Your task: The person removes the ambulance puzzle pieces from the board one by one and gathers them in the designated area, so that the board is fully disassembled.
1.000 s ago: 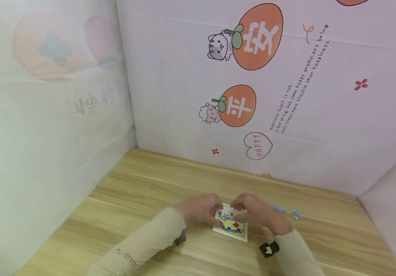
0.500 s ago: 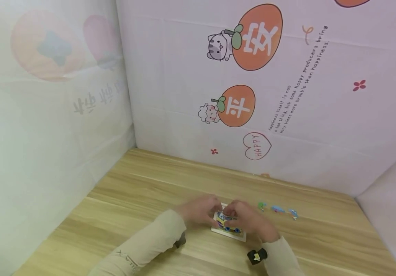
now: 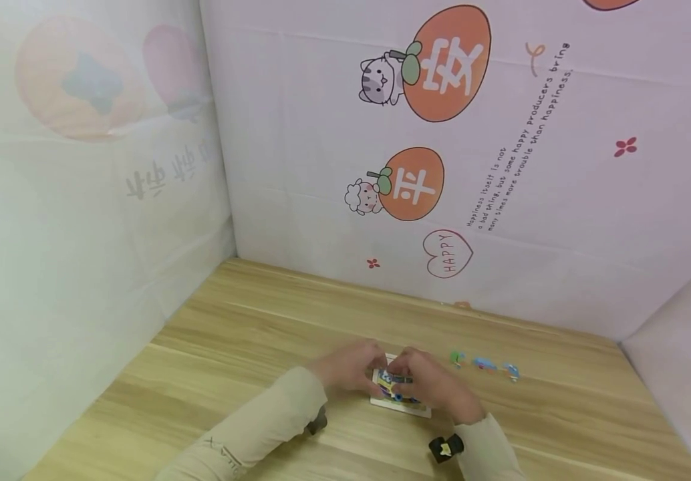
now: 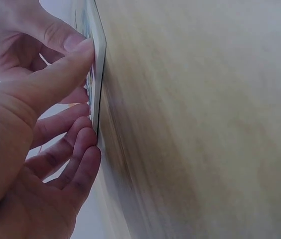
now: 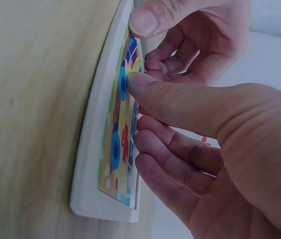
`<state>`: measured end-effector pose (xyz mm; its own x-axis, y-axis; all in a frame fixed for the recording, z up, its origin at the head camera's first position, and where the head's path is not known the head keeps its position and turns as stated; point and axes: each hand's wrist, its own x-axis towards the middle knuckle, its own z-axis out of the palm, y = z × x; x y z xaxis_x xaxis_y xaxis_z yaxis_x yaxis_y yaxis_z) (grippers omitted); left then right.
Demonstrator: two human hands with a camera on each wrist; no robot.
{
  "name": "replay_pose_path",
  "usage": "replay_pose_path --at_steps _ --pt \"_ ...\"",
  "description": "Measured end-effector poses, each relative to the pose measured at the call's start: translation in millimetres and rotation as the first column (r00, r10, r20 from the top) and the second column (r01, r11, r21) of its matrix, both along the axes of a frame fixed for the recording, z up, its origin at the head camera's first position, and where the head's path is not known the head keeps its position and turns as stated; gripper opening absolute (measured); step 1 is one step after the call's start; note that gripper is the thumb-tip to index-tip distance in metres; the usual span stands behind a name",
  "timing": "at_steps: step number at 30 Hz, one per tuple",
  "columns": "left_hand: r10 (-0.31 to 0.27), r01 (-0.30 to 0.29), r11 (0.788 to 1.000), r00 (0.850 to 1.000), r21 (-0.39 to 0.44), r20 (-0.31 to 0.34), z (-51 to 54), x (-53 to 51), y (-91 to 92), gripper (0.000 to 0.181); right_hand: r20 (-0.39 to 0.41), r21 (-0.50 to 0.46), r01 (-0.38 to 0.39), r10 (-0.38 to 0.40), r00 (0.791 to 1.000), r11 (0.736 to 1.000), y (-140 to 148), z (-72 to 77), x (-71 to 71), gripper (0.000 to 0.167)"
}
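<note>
A jigsaw puzzle board (image 3: pixel 381 402) with a white rim and an ambulance picture lies on the table in the head view. My left hand (image 3: pixel 348 367) grips its left side; in the left wrist view the thumb lies on the rim and the fingers touch the edge. My right hand (image 3: pixel 432 381) reaches over the board. Its thumb (image 5: pixel 153 89) touches the picture beside a blue wheel in the right wrist view, and its bent fingers meet the picture's farther part. Whether a loose piece is between them is hidden. Both hands cover the board's upper part.
To the right of the board lie a green puzzle piece (image 3: pixel 456 359) and two blue puzzle pieces (image 3: pixel 485 363). The wooden table (image 3: pixel 273 300) ends at a printed cloth wall (image 3: pixel 309 214) behind and a pale wall (image 3: pixel 111 234) at left.
My right hand has shifted left over the board and lowered onto it, uncovering the green piece on the table. The left hand stays at the board's left side.
</note>
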<state>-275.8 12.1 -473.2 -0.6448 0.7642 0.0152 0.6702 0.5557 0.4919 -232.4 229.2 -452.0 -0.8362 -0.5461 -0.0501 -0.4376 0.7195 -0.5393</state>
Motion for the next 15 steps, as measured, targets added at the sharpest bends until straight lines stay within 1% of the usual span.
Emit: replay_pose_path --at_steps 3,8,12,15 --pt "0.020 -0.020 1.000 1.000 0.001 0.018 3.5 2.1 1.3 0.047 -0.015 0.001 0.000 0.000 1.000 1.000 -0.4 -0.6 -0.3 0.026" --pt "0.043 -0.043 0.999 0.998 -0.003 0.039 3.8 2.2 3.3 0.047 -0.037 0.011 0.007 -0.007 0.999 1.000 -1.7 -1.3 0.3 0.026" --pt "0.050 -0.050 0.999 0.998 -0.006 0.043 3.8 2.5 4.4 0.048 -0.033 0.015 0.025 -0.024 0.999 1.000 -2.1 -2.5 1.0 0.028" --pt "0.054 -0.054 0.999 0.998 -0.004 0.044 4.4 3.3 4.6 0.048 -0.029 0.000 0.033 -0.033 0.999 0.999 -2.0 -2.6 1.3 0.028"
